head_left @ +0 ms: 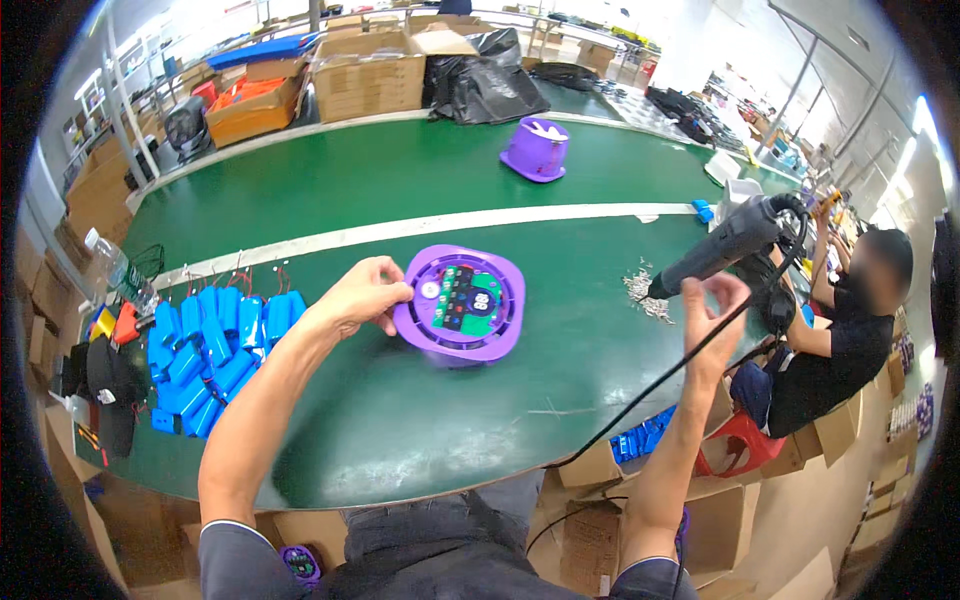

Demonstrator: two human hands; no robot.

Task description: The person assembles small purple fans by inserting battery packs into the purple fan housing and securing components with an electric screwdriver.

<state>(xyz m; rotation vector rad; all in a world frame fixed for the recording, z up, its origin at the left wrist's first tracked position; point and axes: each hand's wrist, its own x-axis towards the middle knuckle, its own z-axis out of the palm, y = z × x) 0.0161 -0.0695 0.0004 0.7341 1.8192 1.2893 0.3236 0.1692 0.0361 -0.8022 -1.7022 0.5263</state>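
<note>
A purple plastic housing (512, 330) lies on the green table in front of me, its green circuit board (481, 320) facing up. My left hand (368, 296) pinches the housing's left rim between thumb and fingers. To the right, my right hand (716, 318) is raised with thumb and fingers apart, close to a black electric screwdriver (715, 248). Nothing shows between those fingers, and a black cable runs across that hand. The screwdriver slants down to the left, with its tip at a pile of small screws (648, 294).
Blue battery packs (213, 345) with red wires are heaped at the left, near a plastic bottle (118, 266). A purple tub-shaped part (538, 150) stands beyond the white strip. Cardboard boxes (368, 80) line the far edge. A co-worker (835, 335) sits at right.
</note>
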